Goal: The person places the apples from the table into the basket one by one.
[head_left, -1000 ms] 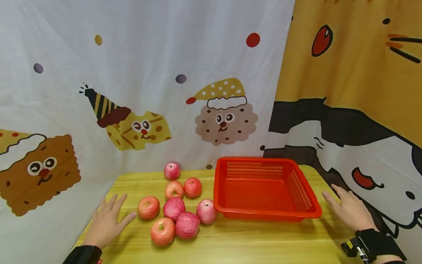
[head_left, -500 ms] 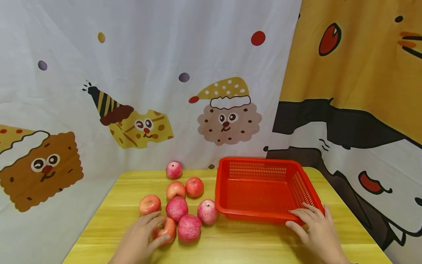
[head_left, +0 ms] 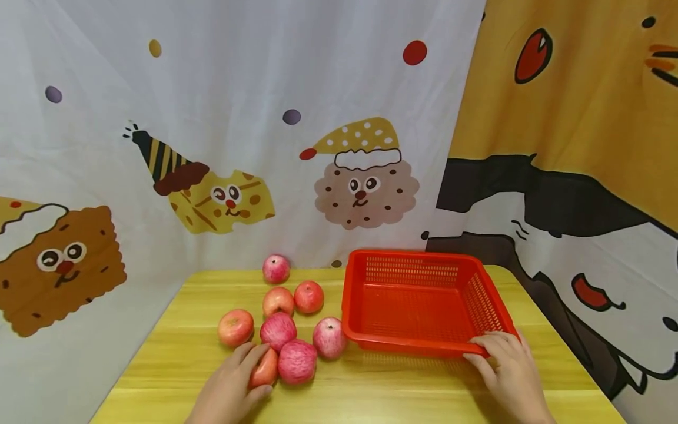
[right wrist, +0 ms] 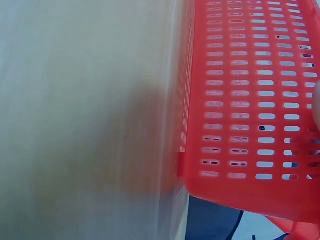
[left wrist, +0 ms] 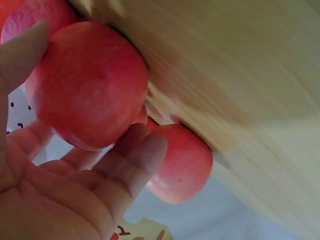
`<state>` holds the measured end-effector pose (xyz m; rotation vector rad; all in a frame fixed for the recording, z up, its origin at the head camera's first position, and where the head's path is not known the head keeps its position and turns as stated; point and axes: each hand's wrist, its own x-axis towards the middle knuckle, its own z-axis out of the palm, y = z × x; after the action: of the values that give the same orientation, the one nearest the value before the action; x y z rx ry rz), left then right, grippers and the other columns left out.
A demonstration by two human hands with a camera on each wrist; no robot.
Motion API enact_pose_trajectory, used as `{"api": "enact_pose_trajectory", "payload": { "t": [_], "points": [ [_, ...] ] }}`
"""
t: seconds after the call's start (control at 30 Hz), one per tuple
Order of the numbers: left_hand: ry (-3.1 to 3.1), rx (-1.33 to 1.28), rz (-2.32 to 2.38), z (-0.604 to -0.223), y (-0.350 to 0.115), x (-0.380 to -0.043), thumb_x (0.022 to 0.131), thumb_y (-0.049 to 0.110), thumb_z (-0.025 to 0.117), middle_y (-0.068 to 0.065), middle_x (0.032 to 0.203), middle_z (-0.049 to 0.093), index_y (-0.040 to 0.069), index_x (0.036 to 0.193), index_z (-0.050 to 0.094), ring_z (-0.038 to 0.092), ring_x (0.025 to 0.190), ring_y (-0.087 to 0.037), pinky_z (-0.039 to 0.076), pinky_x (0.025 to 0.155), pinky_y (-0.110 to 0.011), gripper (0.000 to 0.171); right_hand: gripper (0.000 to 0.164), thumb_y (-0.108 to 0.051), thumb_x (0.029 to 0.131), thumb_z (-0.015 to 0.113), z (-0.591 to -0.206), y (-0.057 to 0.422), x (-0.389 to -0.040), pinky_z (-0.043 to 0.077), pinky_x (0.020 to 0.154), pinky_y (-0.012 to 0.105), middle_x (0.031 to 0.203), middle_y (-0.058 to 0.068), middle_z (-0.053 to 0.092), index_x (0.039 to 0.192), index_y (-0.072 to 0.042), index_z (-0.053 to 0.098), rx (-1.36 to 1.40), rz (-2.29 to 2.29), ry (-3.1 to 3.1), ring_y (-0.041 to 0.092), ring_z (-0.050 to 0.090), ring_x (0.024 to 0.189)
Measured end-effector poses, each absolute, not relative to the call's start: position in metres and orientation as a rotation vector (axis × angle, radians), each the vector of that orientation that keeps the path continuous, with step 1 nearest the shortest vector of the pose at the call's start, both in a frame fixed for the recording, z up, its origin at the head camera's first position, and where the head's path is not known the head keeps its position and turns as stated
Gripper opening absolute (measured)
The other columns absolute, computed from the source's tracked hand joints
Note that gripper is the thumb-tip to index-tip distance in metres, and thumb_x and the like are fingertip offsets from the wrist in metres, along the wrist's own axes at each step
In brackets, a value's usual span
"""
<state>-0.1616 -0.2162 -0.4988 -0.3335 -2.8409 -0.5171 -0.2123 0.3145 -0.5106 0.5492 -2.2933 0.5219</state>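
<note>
My left hand (head_left: 230, 383) curls round the nearest apple (head_left: 265, 370), fingers on its far side and thumb on its near side. In the left wrist view that red apple (left wrist: 90, 85) sits between thumb and fingers, with another apple (left wrist: 182, 162) behind the fingertips. A pink apple (head_left: 297, 362) lies just right of the gripped one. At the front right corner of the red plastic basket (head_left: 413, 347), my right hand (head_left: 508, 371) grips the rim. The right wrist view shows the basket's slotted wall (right wrist: 250, 105) and only a bit of a finger at the edge.
More apples lie behind: a reddish apple (head_left: 235, 328) at left, a striped pink apple (head_left: 329, 338) beside the basket, and a far apple (head_left: 276, 268) near the curtain. A printed curtain (head_left: 296, 59) hangs behind the wooden table (head_left: 159, 353).
My left hand has moved right from the table's left side and taken hold of the nearest apple. My right hand has come left onto the basket's front right corner and now grips its rim.
</note>
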Motion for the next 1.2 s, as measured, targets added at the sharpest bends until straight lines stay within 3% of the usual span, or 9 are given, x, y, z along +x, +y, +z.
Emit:
{"api": "enact_pose_trajectory", "payload": {
  "t": [0.17,0.4,0.57,0.8,0.9,1.2],
  "points": [
    [-2.865,-0.257,-0.591,-0.501,-0.212,-0.165,0.070,0.035,0.088,-0.011,0.124,0.055,0.017,0.135,0.057,0.055,0.105,-0.028,0.050,0.088,-0.053,0.075,0.030,-0.015,0.068,0.083,-0.508,0.315,-0.214,0.026,0.100,0.062,0.092,0.004,0.068,0.095,-0.012,0.072,0.549,0.489,-2.301,0.030,0.051,0.096],
    [-2.853,-0.117,-0.652,-0.499,-0.220,-0.161,0.069,0.033,0.088,-0.016,0.119,0.055,0.014,0.132,0.057,0.057,0.101,-0.031,0.051,0.084,-0.054,0.073,0.028,-0.016,0.069,0.080,-0.498,0.311,-0.224,0.025,0.102,0.063,0.092,0.003,0.068,0.096,-0.012,0.071,0.611,0.481,-2.278,0.029,0.052,0.096],
    [-2.571,-0.268,-0.665,-0.475,-0.210,-0.168,0.067,0.030,0.089,-0.015,0.113,0.056,0.011,0.130,0.057,0.055,0.101,-0.029,0.052,0.080,-0.054,0.074,0.027,-0.017,0.071,0.081,-0.492,0.313,-0.229,0.024,0.103,0.064,0.092,0.001,0.067,0.095,-0.013,0.071,0.613,0.482,-2.307,0.027,0.051,0.096],
    [-2.498,-0.584,-0.727,-0.427,-0.129,-0.207,0.072,0.032,0.086,-0.006,0.125,0.052,0.015,0.136,0.054,0.049,0.111,-0.018,0.052,0.089,-0.045,0.073,0.027,-0.018,0.070,0.083,-0.495,0.316,-0.226,0.026,0.099,0.065,0.092,0.001,0.068,0.094,-0.013,0.071,0.579,0.487,-2.321,0.027,0.052,0.093],
    [-2.559,-0.703,-0.750,-0.415,-0.085,-0.230,0.077,0.034,0.083,-0.005,0.127,0.050,0.018,0.138,0.051,0.049,0.108,-0.016,0.053,0.088,-0.041,0.071,0.027,-0.018,0.069,0.083,-0.498,0.318,-0.223,0.026,0.099,0.065,0.091,0.001,0.068,0.093,-0.013,0.072,0.561,0.491,-2.322,0.026,0.052,0.092],
    [-2.877,-0.887,-0.601,-0.419,0.004,-0.278,0.079,0.038,0.080,-0.009,0.124,0.053,0.020,0.138,0.051,0.052,0.097,-0.020,0.054,0.079,-0.034,0.068,0.028,-0.017,0.068,0.084,-0.513,0.319,-0.212,0.025,0.101,0.067,0.090,0.006,0.068,0.093,-0.011,0.072,0.506,0.502,-2.315,0.028,0.052,0.090]
  ]
}}
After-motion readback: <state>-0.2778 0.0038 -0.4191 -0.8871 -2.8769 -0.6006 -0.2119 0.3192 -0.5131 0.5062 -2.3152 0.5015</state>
